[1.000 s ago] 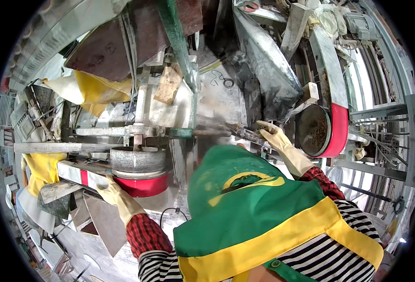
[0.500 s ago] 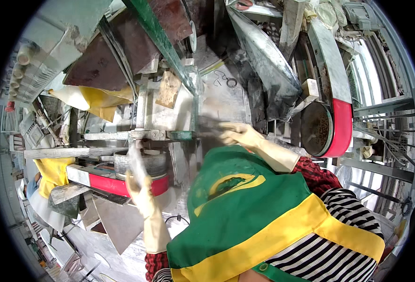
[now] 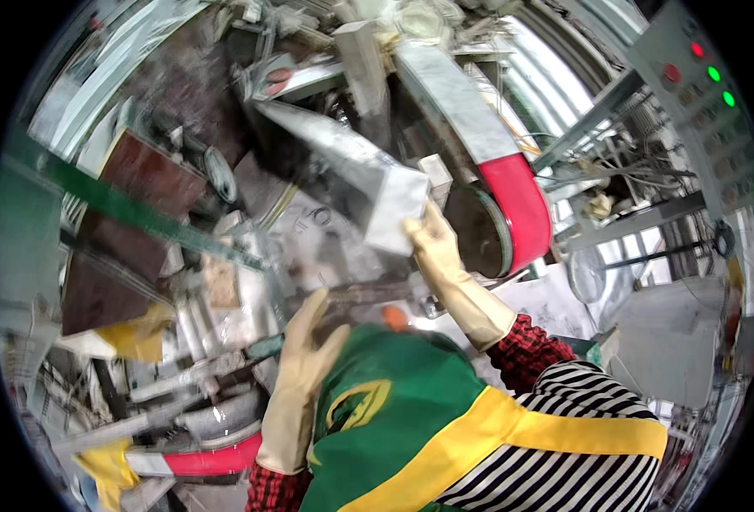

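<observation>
Both of my hands wear cream rubber gloves. My right hand [image 3: 435, 239] grips a flat white rectangular piece, like a tile [image 3: 396, 209], by its right edge, with the thumb on the near face. The piece is tilted up in front of a grey, dust-covered metal guard [image 3: 326, 145]. To its right stands a machine with a red-ended belt guard [image 3: 518, 205]. My left hand [image 3: 304, 341] is open, thumb and fingers apart, beside the green apron [image 3: 385, 427] that I wear. Nothing shows in it.
A green metal bar [image 3: 138, 209] crosses on the left, near a brown board [image 3: 125, 213]. At the lower left is another red guard [image 3: 215, 458] beside yellow cloth [image 3: 108, 469]. A control panel [image 3: 718, 102] with lit lamps stands at the far right. Motion blurs the left side.
The view has swung to the right. My right hand now holds the white piece up by the right-hand machine. My left hand has come away from the left-hand red guard and opened.
</observation>
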`<action>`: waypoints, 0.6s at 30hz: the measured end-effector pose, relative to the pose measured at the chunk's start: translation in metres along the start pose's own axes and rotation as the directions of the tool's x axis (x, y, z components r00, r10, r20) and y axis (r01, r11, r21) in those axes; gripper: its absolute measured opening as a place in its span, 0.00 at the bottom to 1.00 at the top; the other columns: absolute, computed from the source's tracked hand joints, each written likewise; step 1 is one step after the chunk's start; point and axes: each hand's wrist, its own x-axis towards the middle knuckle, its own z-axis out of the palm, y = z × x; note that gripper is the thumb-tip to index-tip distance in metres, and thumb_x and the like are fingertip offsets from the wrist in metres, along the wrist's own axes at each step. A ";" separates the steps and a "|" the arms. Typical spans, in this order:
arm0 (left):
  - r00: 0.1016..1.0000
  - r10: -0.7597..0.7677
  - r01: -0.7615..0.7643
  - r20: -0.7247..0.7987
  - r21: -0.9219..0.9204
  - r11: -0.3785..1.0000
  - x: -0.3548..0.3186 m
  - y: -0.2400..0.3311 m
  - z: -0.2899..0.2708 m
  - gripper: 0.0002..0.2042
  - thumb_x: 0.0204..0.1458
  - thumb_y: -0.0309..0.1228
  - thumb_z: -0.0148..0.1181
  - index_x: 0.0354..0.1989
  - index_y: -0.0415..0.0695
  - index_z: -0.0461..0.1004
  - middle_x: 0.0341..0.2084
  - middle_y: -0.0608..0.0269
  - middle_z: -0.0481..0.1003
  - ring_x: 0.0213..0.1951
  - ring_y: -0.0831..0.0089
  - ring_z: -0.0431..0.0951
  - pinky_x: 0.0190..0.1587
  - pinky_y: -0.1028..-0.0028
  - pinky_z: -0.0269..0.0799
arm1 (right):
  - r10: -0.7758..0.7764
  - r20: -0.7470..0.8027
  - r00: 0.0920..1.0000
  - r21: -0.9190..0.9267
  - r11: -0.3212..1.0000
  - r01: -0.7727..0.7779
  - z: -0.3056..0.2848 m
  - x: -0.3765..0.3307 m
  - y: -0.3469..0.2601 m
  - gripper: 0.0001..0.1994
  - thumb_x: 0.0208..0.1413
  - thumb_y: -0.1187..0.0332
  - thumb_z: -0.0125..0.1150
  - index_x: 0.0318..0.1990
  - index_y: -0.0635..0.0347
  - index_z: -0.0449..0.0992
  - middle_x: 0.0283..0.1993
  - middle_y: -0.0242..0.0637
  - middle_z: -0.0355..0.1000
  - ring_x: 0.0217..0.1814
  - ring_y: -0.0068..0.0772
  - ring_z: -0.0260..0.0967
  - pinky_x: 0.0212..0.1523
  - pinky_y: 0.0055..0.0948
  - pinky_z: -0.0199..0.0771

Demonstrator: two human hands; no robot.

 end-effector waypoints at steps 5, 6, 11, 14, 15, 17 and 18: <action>0.981 -0.178 0.171 -0.073 -0.086 0.981 -0.009 -0.020 -0.007 0.30 0.58 0.26 0.63 0.70 0.42 0.62 0.65 0.49 0.67 0.66 0.61 0.67 0.69 0.66 0.62 | -0.252 -0.475 0.843 -0.162 0.967 0.198 -0.137 0.055 -0.009 0.31 0.54 0.77 0.58 0.68 0.60 0.62 0.49 0.36 0.75 0.40 0.24 0.71 0.37 0.23 0.72; 0.985 -0.152 0.145 -0.087 -0.079 0.986 -0.010 -0.033 -0.014 0.29 0.58 0.26 0.62 0.69 0.43 0.63 0.65 0.50 0.67 0.66 0.61 0.68 0.69 0.67 0.62 | -0.179 -0.549 0.817 -0.236 0.970 0.054 -0.142 0.059 -0.020 0.30 0.54 0.80 0.58 0.67 0.61 0.62 0.47 0.36 0.74 0.38 0.26 0.72 0.36 0.25 0.72; 0.959 -0.229 0.200 -0.166 -0.173 0.964 -0.015 -0.051 -0.025 0.27 0.59 0.26 0.62 0.67 0.40 0.65 0.62 0.52 0.70 0.63 0.65 0.71 0.67 0.70 0.64 | -0.070 -0.702 0.708 -0.173 0.982 -0.075 -0.238 0.104 -0.004 0.21 0.51 0.84 0.61 0.53 0.63 0.68 0.36 0.33 0.69 0.32 0.27 0.67 0.30 0.29 0.73; 0.940 -0.238 0.175 -0.243 -0.255 0.951 -0.021 -0.059 -0.030 0.25 0.60 0.25 0.60 0.66 0.38 0.65 0.59 0.53 0.73 0.60 0.68 0.73 0.65 0.72 0.65 | -0.229 -0.710 0.666 -0.371 0.926 -0.076 -0.242 0.130 0.000 0.20 0.50 0.82 0.65 0.50 0.63 0.67 0.31 0.32 0.65 0.27 0.26 0.63 0.28 0.29 0.74; 0.938 -0.243 0.180 -0.248 -0.251 0.951 -0.020 -0.059 -0.030 0.25 0.60 0.25 0.61 0.66 0.38 0.65 0.59 0.53 0.73 0.60 0.68 0.73 0.65 0.72 0.65 | -0.266 -0.695 0.668 -0.438 0.893 -0.100 -0.247 0.133 0.001 0.19 0.51 0.82 0.65 0.49 0.63 0.67 0.30 0.31 0.64 0.26 0.25 0.63 0.28 0.29 0.75; 0.925 -0.263 0.195 -0.273 -0.253 0.948 -0.021 -0.064 -0.032 0.25 0.60 0.25 0.61 0.66 0.38 0.66 0.59 0.53 0.73 0.60 0.68 0.73 0.65 0.72 0.65 | -0.149 -0.720 0.678 -0.420 0.872 -0.253 -0.233 0.131 -0.010 0.18 0.53 0.80 0.64 0.49 0.62 0.67 0.30 0.31 0.63 0.25 0.24 0.62 0.27 0.28 0.76; 0.923 -0.259 0.191 -0.284 -0.247 0.950 -0.025 -0.070 -0.034 0.25 0.60 0.25 0.61 0.66 0.38 0.66 0.59 0.53 0.73 0.60 0.68 0.73 0.65 0.72 0.65 | -0.088 -0.724 0.684 -0.412 0.850 -0.328 -0.216 0.131 -0.019 0.17 0.54 0.79 0.64 0.49 0.62 0.67 0.29 0.30 0.63 0.25 0.23 0.62 0.26 0.27 0.77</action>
